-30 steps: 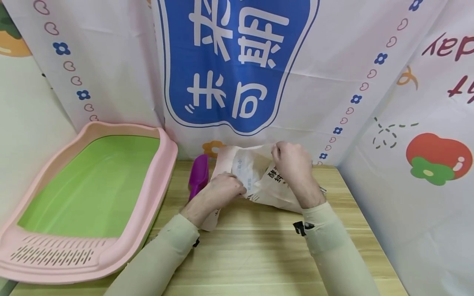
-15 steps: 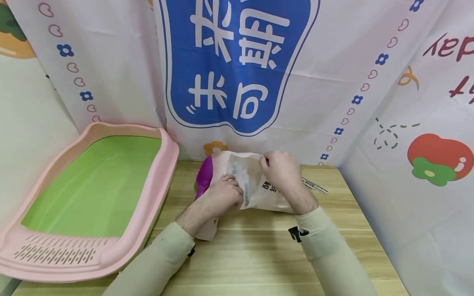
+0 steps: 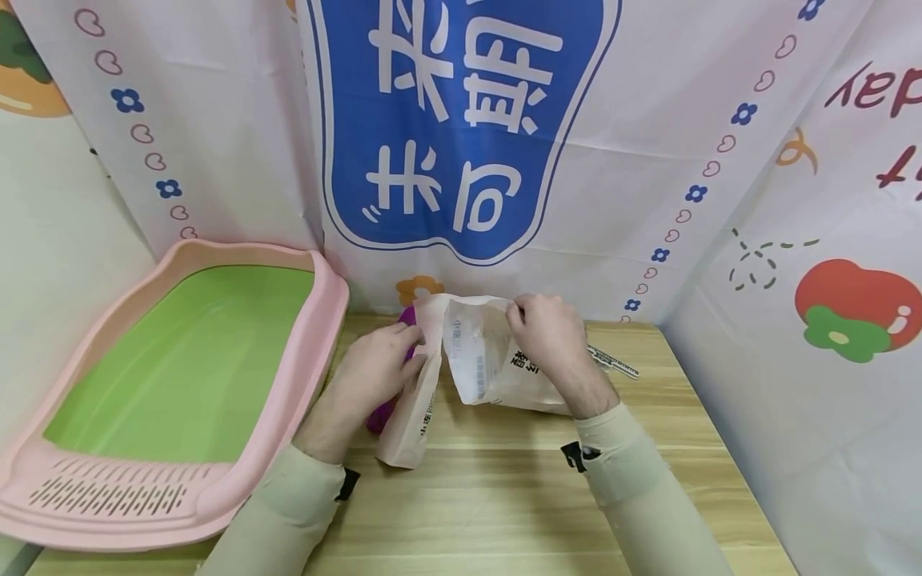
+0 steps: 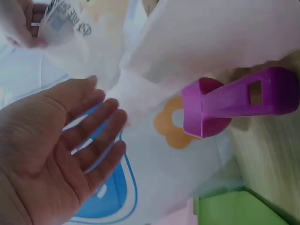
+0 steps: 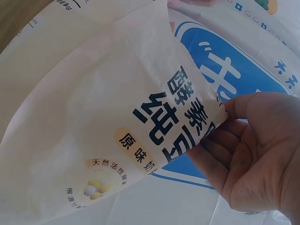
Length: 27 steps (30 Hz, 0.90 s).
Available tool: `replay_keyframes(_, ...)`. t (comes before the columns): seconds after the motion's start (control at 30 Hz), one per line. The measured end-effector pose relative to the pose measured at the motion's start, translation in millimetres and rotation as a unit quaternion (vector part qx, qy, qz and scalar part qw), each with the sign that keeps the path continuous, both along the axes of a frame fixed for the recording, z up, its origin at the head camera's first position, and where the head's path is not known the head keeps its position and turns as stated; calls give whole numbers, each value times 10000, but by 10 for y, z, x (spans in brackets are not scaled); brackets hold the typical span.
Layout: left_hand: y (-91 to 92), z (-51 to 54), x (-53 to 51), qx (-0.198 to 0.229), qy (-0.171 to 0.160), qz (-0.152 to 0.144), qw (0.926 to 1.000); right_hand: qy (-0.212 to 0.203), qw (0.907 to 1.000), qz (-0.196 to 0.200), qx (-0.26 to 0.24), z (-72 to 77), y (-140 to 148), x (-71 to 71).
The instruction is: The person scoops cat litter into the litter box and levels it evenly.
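Note:
A pale printed packaging bag (image 3: pixel 529 392) lies at the back of the table, its mouth spread and the whitish inside showing. My right hand (image 3: pixel 551 340) pinches the bag's upper edge between thumb and fingers, as the right wrist view also shows. At the left, a long pale flap (image 3: pixel 409 436) of the packaging slants forward over a purple scoop (image 4: pixel 239 98). My left hand (image 3: pixel 367 372) is beside that flap and above the scoop. In the left wrist view its fingers are spread and loosely bent, with nothing gripped. The bag's contents are hidden.
A pink-rimmed litter tray (image 3: pixel 291 384) with a green base stands on the left. Right of the bag lies a narrow black-and-white patterned item (image 3: pixel 612 362), partly covered. A printed cloth (image 3: pixel 598 200) hangs close behind the table.
My left hand has let go of the bag's mouth and moved left to the flap. The bag has come slightly forward and left, exposing more of the patterned item. My right hand keeps its pinch.

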<state>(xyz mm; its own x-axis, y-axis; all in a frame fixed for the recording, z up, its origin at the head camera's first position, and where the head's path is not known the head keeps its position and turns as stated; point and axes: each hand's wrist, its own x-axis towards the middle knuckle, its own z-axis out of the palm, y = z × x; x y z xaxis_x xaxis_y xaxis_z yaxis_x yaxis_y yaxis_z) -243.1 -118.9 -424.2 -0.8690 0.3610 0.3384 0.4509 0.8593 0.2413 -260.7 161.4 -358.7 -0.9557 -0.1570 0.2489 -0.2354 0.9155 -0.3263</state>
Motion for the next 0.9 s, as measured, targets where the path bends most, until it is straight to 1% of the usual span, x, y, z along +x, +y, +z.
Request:
replay_keyframes(0.07,-62,-18,-6,30,-273,263,9993,5,10000,-3,-16,-1,2,0)
replay_keyframes(0.17,-162,-95,-61,-5,-643,587,9962,19,10000,-12,-9,0,6,0)
replay_keyframes(0.2,-204,-162,-105,-48,-733,718,9947,9,10000,-9,-14,0,6,1)
replay_keyframes(0.27,-289,-322,-213,-126,-1026,911,9905,-6,10000,-5,-15,2,8,5)
replay_keyframes(0.33,-343,-440,-298,-232,-1371,1127,9838,-11,10000,-7,-10,1,10,3)
replay_keyframes(0.4,-383,-526,-351,-277,-1634,1295,9776,-5,10000,-11,-9,0,9,1)
replay_keyframes(0.43,-391,-528,-352,-260,-1794,1337,9743,8,10000,-14,1,1,9,2)
replay_keyframes(0.5,-377,-461,-308,-295,-2039,1466,9675,41,10000,-17,19,1,8,3)
replay_keyframes(0.57,-362,-399,-264,-322,-2197,1555,9626,70,10000,-22,34,1,8,4)
replay_keyframes(0.67,-344,-352,-234,-428,-2409,1602,9563,66,10000,-30,46,-2,9,5)
replay_keyframes(0.73,-347,-382,-248,-432,-2500,1544,9549,43,10000,-40,45,-2,9,5)
replay_keyframes(0.77,-360,-438,-283,-400,-2570,1513,9537,33,10000,-46,44,-2,9,6)
replay_keyframes(0.8,-386,-549,-345,-359,-2593,1479,9537,28,10000,-49,46,-2,8,6)
replay_keyframes(0.83,-406,-636,-396,-319,-2639,1441,9532,27,10000,-52,48,-3,7,5)
replay_keyframes(0.9,-472,-872,-543,-266,-2657,1362,9540,31,10000,-59,51,-4,7,4)
